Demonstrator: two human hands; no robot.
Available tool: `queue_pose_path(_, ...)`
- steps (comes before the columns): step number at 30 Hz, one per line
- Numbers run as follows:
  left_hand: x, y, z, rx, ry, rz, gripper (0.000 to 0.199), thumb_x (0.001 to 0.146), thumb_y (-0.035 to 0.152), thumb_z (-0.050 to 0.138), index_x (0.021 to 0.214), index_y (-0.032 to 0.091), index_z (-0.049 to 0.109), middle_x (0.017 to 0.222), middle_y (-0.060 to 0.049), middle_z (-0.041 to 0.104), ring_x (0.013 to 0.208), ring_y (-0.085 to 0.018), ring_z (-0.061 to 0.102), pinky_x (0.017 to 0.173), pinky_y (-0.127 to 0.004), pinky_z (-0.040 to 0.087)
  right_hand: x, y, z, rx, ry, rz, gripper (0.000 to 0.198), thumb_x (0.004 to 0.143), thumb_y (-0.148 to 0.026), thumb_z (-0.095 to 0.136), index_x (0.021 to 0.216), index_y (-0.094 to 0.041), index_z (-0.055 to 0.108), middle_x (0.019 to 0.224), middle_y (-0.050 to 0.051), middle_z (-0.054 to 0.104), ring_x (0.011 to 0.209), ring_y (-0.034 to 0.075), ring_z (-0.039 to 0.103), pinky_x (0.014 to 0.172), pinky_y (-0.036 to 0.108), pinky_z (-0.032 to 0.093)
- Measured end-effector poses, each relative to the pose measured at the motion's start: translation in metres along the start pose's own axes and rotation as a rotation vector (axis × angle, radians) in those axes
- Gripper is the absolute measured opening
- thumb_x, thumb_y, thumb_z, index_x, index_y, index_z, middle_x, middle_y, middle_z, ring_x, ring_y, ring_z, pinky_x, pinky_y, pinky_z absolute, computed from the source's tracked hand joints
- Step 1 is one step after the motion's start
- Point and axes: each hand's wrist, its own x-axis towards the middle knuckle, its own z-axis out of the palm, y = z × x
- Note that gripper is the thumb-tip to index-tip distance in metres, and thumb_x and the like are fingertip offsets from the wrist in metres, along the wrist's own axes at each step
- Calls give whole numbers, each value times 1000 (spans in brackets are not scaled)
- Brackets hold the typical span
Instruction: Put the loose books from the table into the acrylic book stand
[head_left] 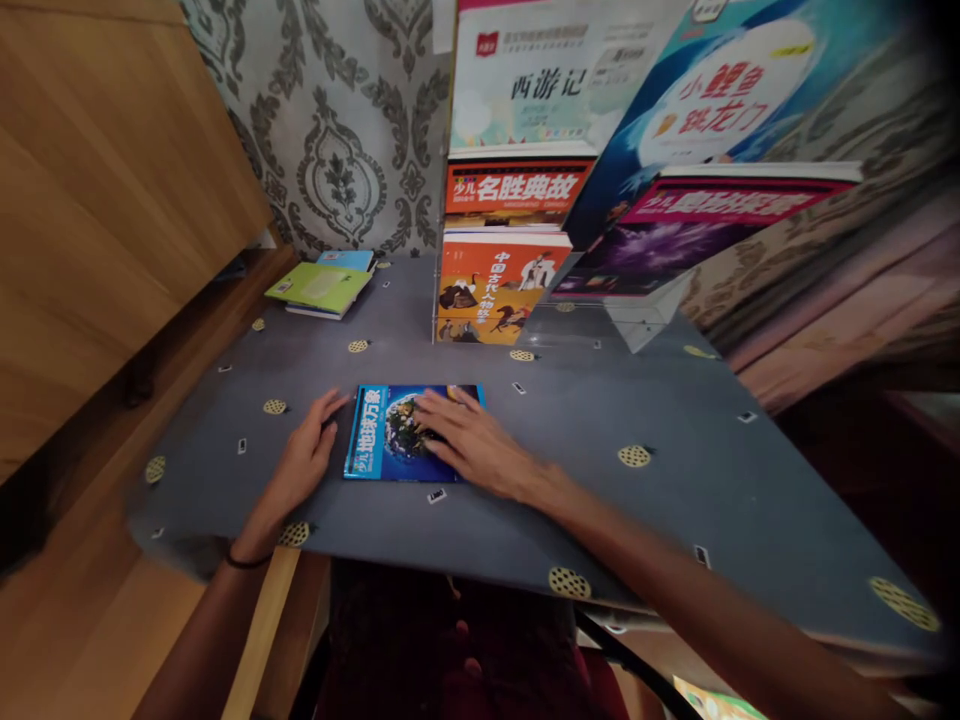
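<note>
A blue book [367,440] with a globe on its cover lies flat near the front of the table, turned sideways to me. My right hand [472,445] rests over the right part of its cover, fingers stretched out and slightly apart, hiding some of the globe. Just left of the book, my left hand [306,455] lies on the tablecloth with its fingers extended toward the book's edge, apart from it or barely beside it. A dark band circles my left wrist.
Several books stand in a clear rack [645,325] at the back, among them an orange book [499,290] and a purple book [675,230]. Green and blue books [322,285] lie at the back left. A grey patterned tablecloth [570,410] covers the table; a wooden cabinet [112,200] stands left.
</note>
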Motion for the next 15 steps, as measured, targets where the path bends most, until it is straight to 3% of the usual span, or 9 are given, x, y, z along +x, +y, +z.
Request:
queue_pose_path(3, -9, 0, -4, -50, 21, -19, 48, 98, 37, 38, 142, 18, 42, 139, -14, 61, 131, -26, 55, 114, -50, 37, 14, -34, 5, 64, -139, -235, 39, 104, -32, 45, 140, -21, 54, 148, 7, 55, 148, 18, 35, 124, 48, 22)
queue_pose_path(6, -18, 3, -4, -86, 41, -43, 46, 98, 36, 38, 141, 18, 43, 137, -13, 63, 129, -25, 58, 113, -48, 39, 29, -56, 18, 66, -215, -347, 46, 103, -37, 47, 144, -16, 49, 155, 10, 47, 150, 19, 30, 125, 46, 19)
queue_pose_path(11, -42, 14, -3, -54, 112, -71, 40, 101, 31, 36, 138, 19, 46, 131, -11, 67, 123, -22, 62, 108, -42, 45, 42, -62, 37, 61, -270, -349, 49, 102, -37, 48, 144, -11, 49, 152, 16, 49, 148, 23, 34, 125, 49, 19)
queue_pose_path(15, -69, 22, 4, 80, 187, -28, 34, 102, 26, 37, 132, 21, 51, 128, -8, 68, 120, -19, 64, 104, -37, 49, 45, -59, 34, 150, -325, -297, 47, 104, -35, 44, 146, -15, 46, 154, 13, 47, 148, 20, 34, 125, 50, 17)
